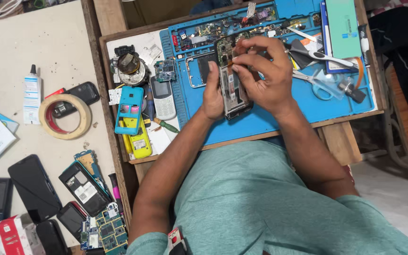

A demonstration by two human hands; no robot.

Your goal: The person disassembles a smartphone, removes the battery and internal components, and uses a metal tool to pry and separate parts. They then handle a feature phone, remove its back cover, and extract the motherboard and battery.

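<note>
Phone (233,89), opened and backless, held upright over blue mat (260,120) at centre of view. Left hand (212,94) clasped round its left edge; right hand (264,75) arched across top, fingertips (238,60) pinched on something small near upper circuit board, too tiny to identify. Seemingly mid-teardown, lifting or seating an inner part; next move probably calls for steady, light fingertip pull. Scissors (318,81) at three o'clock, metal, glossy handles. Tape roll (65,116) at nine o'clock, papery ring. Yellow handset (140,141) at eight o'clock, hard plastic.
</note>
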